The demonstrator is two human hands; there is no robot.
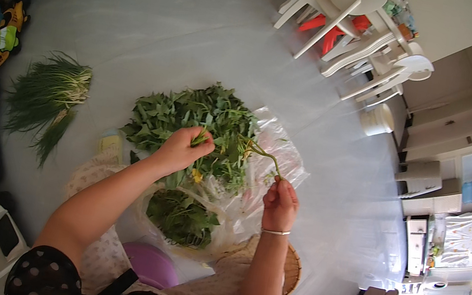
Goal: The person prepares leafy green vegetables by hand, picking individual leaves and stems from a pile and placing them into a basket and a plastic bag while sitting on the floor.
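A large heap of leafy green stems (176, 108) lies on the floor, its right side on a clear plastic sheet (279, 155). Over the heap, my left hand (186, 148) is closed on short green stems. My right hand (281, 198), with a bracelet at the wrist, pinches the lower end of a long bent stem (269, 154) over the plastic; its upper end reaches the heap. Nearer to me, an open clear plastic bag (223, 235) holds more green leaves (181, 216). A yellow bit (197, 175) shows at the heap's near edge.
Long thin green stalks with pale ends (50, 86) lie on the floor at left. A purple round object (151, 265) is between my legs, and a woven basket (292, 273) sits by my right arm. White chairs (334, 18) and a white bucket (377, 120) stand farther off.
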